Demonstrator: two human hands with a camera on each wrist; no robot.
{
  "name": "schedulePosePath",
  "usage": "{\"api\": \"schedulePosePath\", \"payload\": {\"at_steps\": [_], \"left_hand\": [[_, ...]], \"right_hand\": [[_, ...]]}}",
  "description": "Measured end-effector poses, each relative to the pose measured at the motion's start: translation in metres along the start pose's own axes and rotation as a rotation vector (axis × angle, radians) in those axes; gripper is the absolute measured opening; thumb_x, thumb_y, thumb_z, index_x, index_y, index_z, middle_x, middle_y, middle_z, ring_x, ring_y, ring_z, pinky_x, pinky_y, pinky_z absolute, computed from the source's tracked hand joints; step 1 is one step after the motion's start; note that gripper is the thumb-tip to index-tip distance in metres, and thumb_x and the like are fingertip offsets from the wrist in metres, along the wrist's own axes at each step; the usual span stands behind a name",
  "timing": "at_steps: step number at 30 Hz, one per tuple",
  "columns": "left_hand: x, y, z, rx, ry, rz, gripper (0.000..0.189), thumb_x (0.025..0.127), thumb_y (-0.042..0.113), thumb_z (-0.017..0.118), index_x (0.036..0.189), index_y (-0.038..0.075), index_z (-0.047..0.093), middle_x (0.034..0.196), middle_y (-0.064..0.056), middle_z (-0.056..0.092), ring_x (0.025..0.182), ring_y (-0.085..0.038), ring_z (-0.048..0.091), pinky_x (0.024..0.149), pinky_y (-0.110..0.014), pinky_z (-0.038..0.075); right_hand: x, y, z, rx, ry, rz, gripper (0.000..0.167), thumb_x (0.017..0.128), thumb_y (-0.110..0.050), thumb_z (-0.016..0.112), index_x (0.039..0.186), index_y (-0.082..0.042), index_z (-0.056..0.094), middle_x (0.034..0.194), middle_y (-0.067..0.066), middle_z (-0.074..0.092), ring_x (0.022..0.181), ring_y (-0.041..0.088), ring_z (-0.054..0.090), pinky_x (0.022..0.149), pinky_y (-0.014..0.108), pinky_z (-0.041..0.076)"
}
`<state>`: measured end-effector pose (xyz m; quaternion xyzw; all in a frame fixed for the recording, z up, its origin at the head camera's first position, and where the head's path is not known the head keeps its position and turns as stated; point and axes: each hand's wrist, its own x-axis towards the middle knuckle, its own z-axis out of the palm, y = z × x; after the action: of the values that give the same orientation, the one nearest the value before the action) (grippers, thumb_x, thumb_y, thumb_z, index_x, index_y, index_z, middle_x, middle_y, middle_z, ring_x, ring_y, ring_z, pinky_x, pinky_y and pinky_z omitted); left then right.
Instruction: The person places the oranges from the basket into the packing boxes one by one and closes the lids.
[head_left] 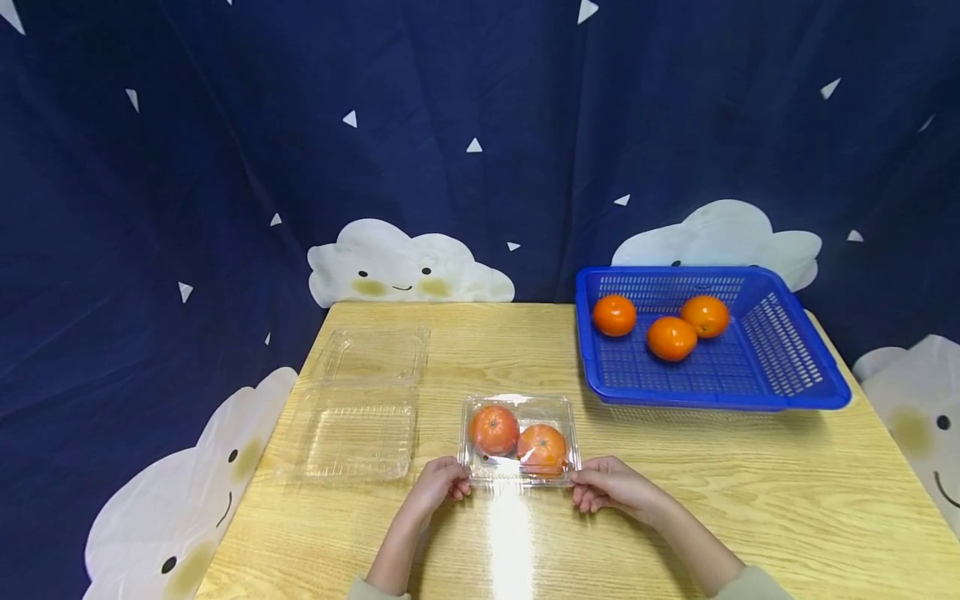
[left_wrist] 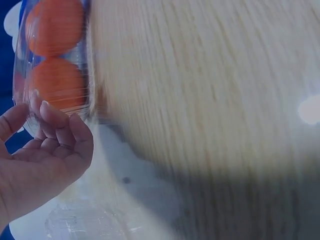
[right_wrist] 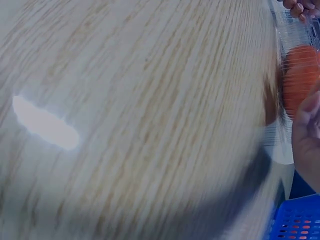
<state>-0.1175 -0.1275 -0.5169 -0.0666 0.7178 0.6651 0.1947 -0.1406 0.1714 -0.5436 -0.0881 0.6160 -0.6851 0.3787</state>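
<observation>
A clear plastic clamshell box [head_left: 517, 408] with its lid down over two round orange-red fruits [head_left: 495, 430] sits near the middle of the table. My left hand [head_left: 441, 483] pinches its front left corner between thumb and fingers. At the front right corner, my right hand [head_left: 613, 487] holds the box the same way, thumb on top and the other fingers curled below. The left wrist view shows the fruits [left_wrist: 56, 82] through the plastic, just past the left fingertips. Only part of the right hand [right_wrist: 309, 135] shows in the right wrist view, beside the box.
At the back right stands a blue plastic basket [head_left: 813, 358] with three orange fruits [head_left: 671, 338] in it. Another clear clamshell box [head_left: 360, 437] lies opened out on the left of the wooden table [head_left: 750, 500]. A dark blue curtain [head_left: 420, 108] hangs behind the table.
</observation>
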Motion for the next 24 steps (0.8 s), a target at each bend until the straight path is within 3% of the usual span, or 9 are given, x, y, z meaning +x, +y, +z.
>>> {"api": "schedulePosePath", "payload": {"at_steps": [3,7,11,13,16,19,24], "left_hand": [[0.004,-0.010,0.001,0.137,0.064,0.055,0.015,0.083,0.008,0.048,0.068,0.005,0.049,0.056,0.002,0.045,0.051,-0.008,0.041,0.049,-0.020,0.036],[0.002,-0.014,0.005,0.400,0.182,0.140,0.019,0.084,0.013,0.048,0.066,0.007,0.044,0.053,0.004,0.041,0.046,-0.009,0.039,0.042,-0.022,0.031],[0.002,-0.015,0.008,0.597,0.283,0.245,0.012,0.082,0.013,0.052,0.075,0.006,0.046,0.062,0.001,0.043,0.052,-0.010,0.041,0.046,-0.023,0.034],[0.002,-0.014,0.008,0.683,0.336,0.315,0.012,0.080,0.013,0.056,0.084,0.003,0.051,0.072,-0.002,0.046,0.063,-0.013,0.043,0.053,-0.025,0.039],[0.001,-0.013,0.008,0.730,0.364,0.404,0.031,0.077,0.011,0.059,0.105,-0.001,0.052,0.091,-0.009,0.053,0.084,-0.021,0.051,0.069,-0.033,0.047],[0.001,-0.012,0.008,0.741,0.352,0.482,0.047,0.074,0.009,0.060,0.119,-0.001,0.048,0.113,-0.013,0.052,0.106,-0.029,0.049,0.087,-0.043,0.045],[-0.001,-0.010,0.009,0.727,0.271,0.529,0.060,0.072,0.011,0.059,0.129,0.001,0.044,0.132,-0.014,0.041,0.123,-0.032,0.038,0.095,-0.049,0.039]], "right_hand": [[-0.004,-0.007,0.007,-0.153,0.091,-0.046,0.028,0.090,-0.015,0.053,0.095,0.013,0.053,0.073,0.004,0.062,0.059,0.009,0.057,0.053,0.020,0.046],[-0.009,-0.023,0.022,-0.426,0.290,-0.123,0.023,0.085,-0.011,0.059,0.096,0.007,0.049,0.078,0.007,0.056,0.064,0.012,0.052,0.054,0.022,0.044],[-0.003,-0.020,0.027,-0.659,0.477,-0.191,0.042,0.077,-0.007,0.067,0.111,0.005,0.046,0.088,0.008,0.052,0.072,0.014,0.049,0.061,0.022,0.044],[0.000,-0.015,0.027,-0.749,0.537,-0.247,0.054,0.073,-0.006,0.070,0.120,0.004,0.043,0.098,0.010,0.053,0.081,0.018,0.053,0.069,0.027,0.047],[0.001,-0.014,0.030,-0.877,0.601,-0.339,0.066,0.069,-0.005,0.071,0.127,0.003,0.041,0.113,0.017,0.050,0.096,0.029,0.055,0.080,0.040,0.049],[0.001,-0.014,0.032,-0.949,0.637,-0.420,0.071,0.064,-0.006,0.071,0.129,-0.001,0.042,0.124,0.018,0.046,0.108,0.036,0.050,0.086,0.050,0.045],[0.003,-0.014,0.034,-0.995,0.627,-0.517,0.073,0.061,-0.011,0.071,0.128,-0.003,0.045,0.132,0.018,0.042,0.120,0.038,0.041,0.091,0.056,0.038]]}}
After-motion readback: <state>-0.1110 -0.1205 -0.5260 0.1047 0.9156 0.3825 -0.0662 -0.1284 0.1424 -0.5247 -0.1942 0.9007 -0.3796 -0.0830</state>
